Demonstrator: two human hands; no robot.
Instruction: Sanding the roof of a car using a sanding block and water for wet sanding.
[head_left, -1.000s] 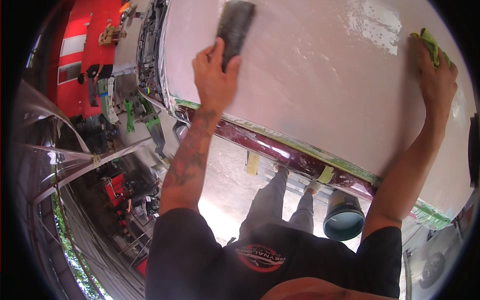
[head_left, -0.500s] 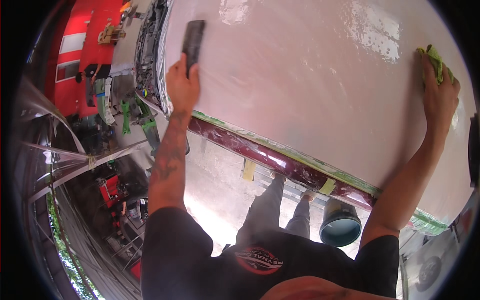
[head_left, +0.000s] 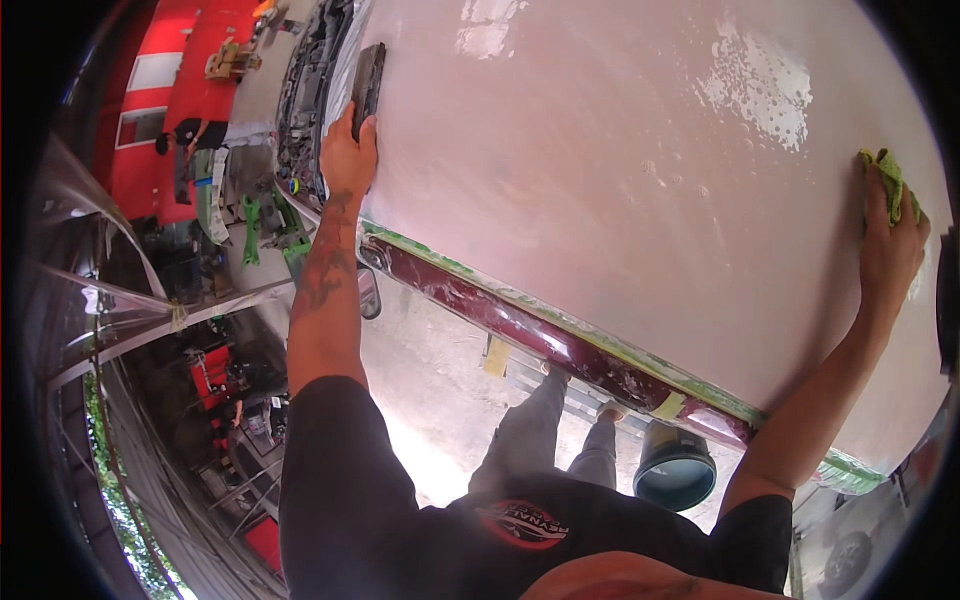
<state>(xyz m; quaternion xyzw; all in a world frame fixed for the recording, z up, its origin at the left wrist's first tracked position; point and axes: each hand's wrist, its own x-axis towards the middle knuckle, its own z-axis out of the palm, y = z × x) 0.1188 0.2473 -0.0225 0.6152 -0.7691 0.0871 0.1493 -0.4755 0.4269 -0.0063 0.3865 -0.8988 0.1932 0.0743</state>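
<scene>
A long dark sanding block (head_left: 371, 78) is gripped in my left hand (head_left: 347, 158), close to the left edge of a wide, pale pinkish car panel (head_left: 560, 190). The fingers wrap round the block's near end, and it lies along the surface. Far over on the right, my right hand (head_left: 892, 245) is closed on a crumpled yellow-green cloth (head_left: 885, 180) and rests on the same panel. The surface looks wet, with faint streaks in the middle and bright glare spots with droplets toward the top.
Green masking tape (head_left: 560, 300) lines the panel's near edge above a glossy maroon rail (head_left: 490, 300). Below it stands a dark bucket (head_left: 677, 468) of liquid, beside my legs. Plastic sheeting and car parts lie leftward, where another person (head_left: 190, 135) bends over in the background.
My left hand has moved the sanding block left, toward the panel's edge. My right hand with the cloth has shifted slightly right and down.
</scene>
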